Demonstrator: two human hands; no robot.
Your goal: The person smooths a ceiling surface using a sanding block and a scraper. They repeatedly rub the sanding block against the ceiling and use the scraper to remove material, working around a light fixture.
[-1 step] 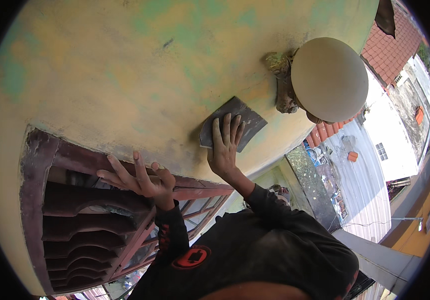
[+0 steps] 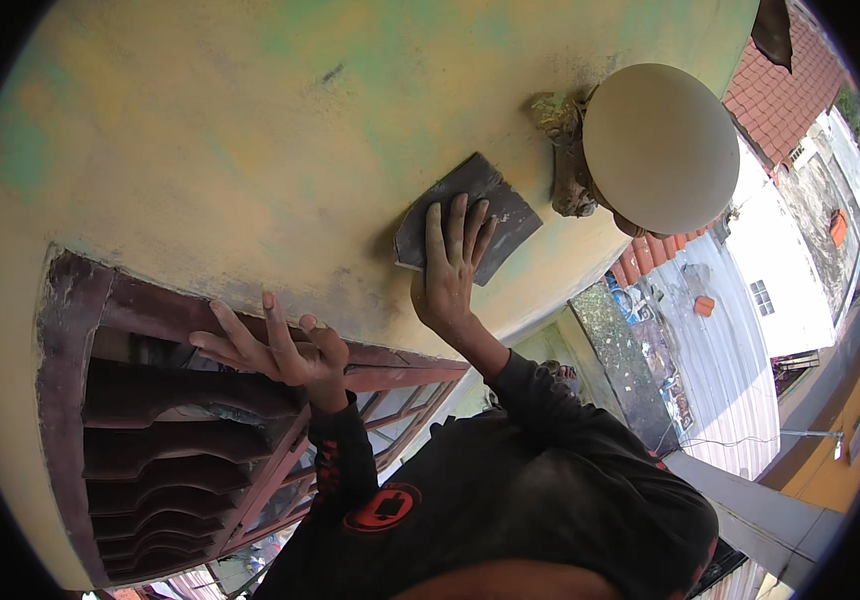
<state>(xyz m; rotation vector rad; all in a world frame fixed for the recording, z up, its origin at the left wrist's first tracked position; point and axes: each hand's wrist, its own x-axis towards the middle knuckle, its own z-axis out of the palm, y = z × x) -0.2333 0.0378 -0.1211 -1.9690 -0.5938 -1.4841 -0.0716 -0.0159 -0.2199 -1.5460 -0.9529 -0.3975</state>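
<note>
A dark grey sheet of sandpaper [image 2: 505,215] lies against the patchy yellow and green wall [image 2: 200,170]. My right hand [image 2: 447,275] presses it there, fingers stretched over its face and the thumb not visible. To the left, my left hand [image 2: 295,358] is raised with its fingers spread and holds nothing. It is by the top bar of the maroon window frame [image 2: 165,315]; whether the fingertips touch it, I cannot tell.
A round, pale lamp globe [image 2: 660,150] juts from the wall on a worn bracket [image 2: 572,165], right of the sandpaper. Dark wavy slats [image 2: 165,455] fill the window opening. Far below on the right are a corrugated metal roof [image 2: 715,350] and red roof tiles [image 2: 785,95].
My right hand and the sandpaper have slid a little up the wall. My left hand stays in nearly the same place.
</note>
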